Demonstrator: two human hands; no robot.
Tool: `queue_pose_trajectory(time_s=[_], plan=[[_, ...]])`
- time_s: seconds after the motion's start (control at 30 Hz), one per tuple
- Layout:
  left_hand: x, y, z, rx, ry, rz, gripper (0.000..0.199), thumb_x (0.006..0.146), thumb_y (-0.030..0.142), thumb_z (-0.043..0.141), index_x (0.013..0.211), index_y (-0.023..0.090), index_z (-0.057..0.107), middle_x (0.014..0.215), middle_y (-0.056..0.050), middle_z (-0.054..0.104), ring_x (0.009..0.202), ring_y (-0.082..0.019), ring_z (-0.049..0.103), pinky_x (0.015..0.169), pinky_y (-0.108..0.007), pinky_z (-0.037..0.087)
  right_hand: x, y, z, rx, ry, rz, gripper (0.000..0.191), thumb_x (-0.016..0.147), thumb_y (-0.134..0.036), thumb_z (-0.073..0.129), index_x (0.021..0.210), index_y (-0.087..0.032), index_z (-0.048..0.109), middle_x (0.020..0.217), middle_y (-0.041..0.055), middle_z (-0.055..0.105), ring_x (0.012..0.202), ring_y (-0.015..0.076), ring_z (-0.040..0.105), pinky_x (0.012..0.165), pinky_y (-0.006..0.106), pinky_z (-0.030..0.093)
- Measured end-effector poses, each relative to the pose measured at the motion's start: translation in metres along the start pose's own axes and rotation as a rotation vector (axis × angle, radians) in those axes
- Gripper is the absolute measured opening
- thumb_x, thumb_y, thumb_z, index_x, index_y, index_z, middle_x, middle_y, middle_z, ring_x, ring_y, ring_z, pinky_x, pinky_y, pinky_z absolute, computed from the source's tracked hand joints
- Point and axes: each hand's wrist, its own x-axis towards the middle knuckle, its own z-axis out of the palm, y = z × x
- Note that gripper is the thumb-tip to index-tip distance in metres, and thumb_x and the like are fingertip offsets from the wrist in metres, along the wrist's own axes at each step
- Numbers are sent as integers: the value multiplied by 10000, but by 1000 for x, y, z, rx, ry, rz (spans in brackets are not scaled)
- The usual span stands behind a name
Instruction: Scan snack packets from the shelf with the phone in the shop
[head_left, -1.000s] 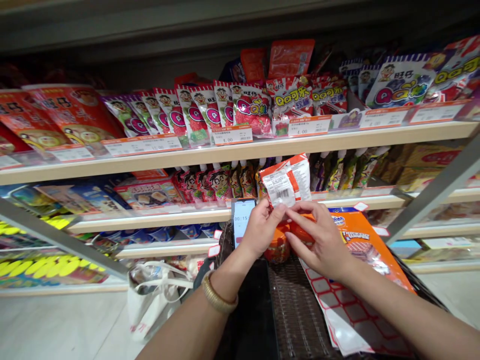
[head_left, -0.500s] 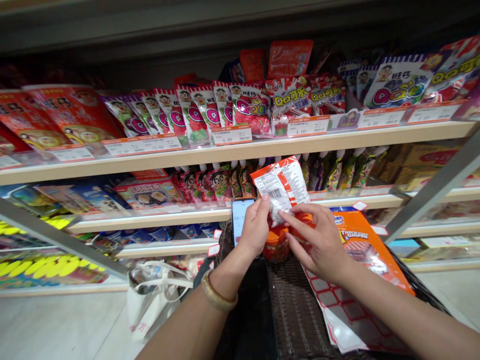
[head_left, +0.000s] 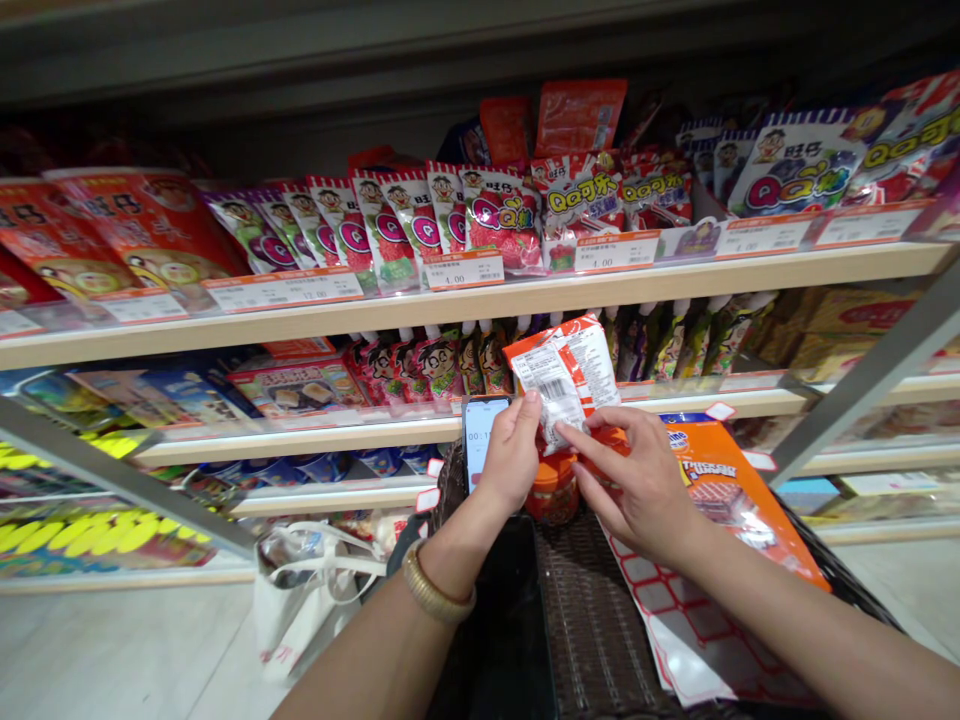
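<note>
A small red-and-white candy bag (head_left: 574,375) is held up in front of me, its printed back and barcode facing me. My left hand (head_left: 514,450) grips its lower left side, thumb on the front. At the lower right edge, my right hand (head_left: 641,480) has its fingertips on the bag, with the thumb hidden. Right below the bag, an orange-lidded jar (head_left: 553,490) stands in a dark wicker basket (head_left: 589,610). A phone (head_left: 480,425) showing a timer is partly covered by my left hand. Under my right forearm lies a large orange wafer bag (head_left: 742,490).
Ahead, a shelf (head_left: 390,312) carries several gummy candy bags (head_left: 499,220) and red tubs (head_left: 150,235). Pouch drinks (head_left: 439,365) hang lower down. A white tote bag (head_left: 307,590) is on the floor at left. Slanted metal shelf posts (head_left: 870,375) flank the middle section.
The candy bag has tilted and shifted very slightly in my hands. Both hands keep nearly the same place and hold.
</note>
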Motion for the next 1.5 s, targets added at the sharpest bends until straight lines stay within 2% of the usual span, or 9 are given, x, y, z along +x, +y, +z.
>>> queue_pose_trajectory(time_s=[0.73, 1.13, 1.5], plan=[[0, -1, -2, -14, -17, -16, 430, 844, 617, 589, 852, 197, 684, 817, -38, 715, 745, -169, 642, 716, -283, 513, -1, 2, 1, 44, 6, 17, 635, 869, -135, 583, 1453, -332, 429, 1148, 101, 532, 1039, 284, 543, 866, 490, 482], [-1, 3, 0, -60, -39, -2, 402, 845, 587, 608, 936, 208, 708, 912, -56, 740, 876, -200, 672, 859, -324, 520, -1, 2, 1, 45, 3, 0, 534, 874, -111, 575, 1380, -261, 496, 1139, 117, 527, 1036, 279, 537, 858, 474, 481], [-1, 0, -1, -22, -21, 1, 424, 867, 586, 578, 892, 180, 697, 838, -33, 722, 799, -164, 645, 770, -273, 507, -1, 3, 1, 42, 16, -16, 444, 885, -109, 575, 1317, -205, 540, 1136, 120, 520, 1032, 266, 523, 850, 442, 477]])
